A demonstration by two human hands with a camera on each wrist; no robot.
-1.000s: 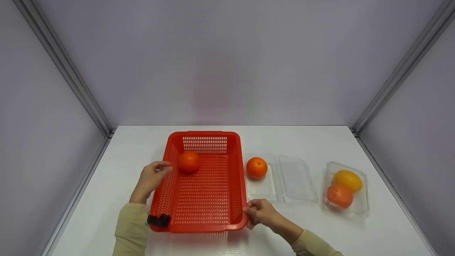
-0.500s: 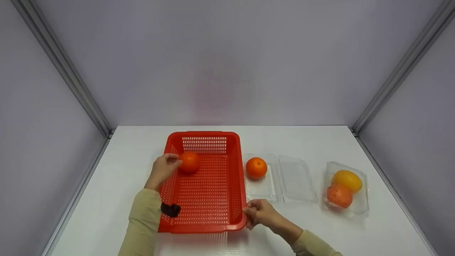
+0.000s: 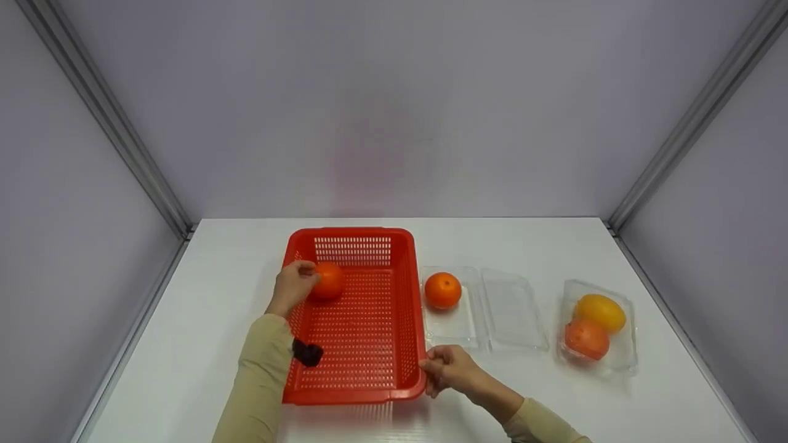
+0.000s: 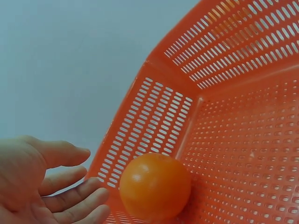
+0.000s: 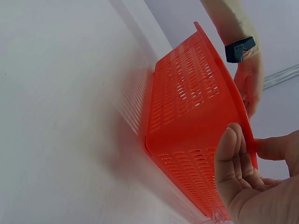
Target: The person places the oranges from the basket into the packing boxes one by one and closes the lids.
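In the head view a red slotted plastic basket point(image 3: 354, 344) stands on the table with one orange point(image 3: 330, 283) at its far left inside. Over the left rim reaches my left hand point(image 3: 293, 288), close beside that fruit. The left wrist view shows the hand point(image 4: 60, 186) with its fingers loosely extended and a small gap from the orange point(image 4: 155, 187). At the basket's near right corner, my right hand point(image 3: 452, 370) grips the rim. Seen from the right wrist, thumb and fingers point(image 5: 229, 161) pinch the basket's edge point(image 5: 252, 151).
Right of the basket lies an opened clear clamshell box point(image 3: 474, 332), a second orange point(image 3: 442, 290) in its left half and its lid point(image 3: 514, 311) folded out. Farther right, another clear box point(image 3: 625, 357) holds a yellow fruit point(image 3: 601, 312) and an orange-coloured fruit point(image 3: 586, 338). Walls enclose the table.
My left hand has moved rightward over the basket's left rim, up to the orange inside. The right hand keeps its grip on the rim, and the basket stays in place.
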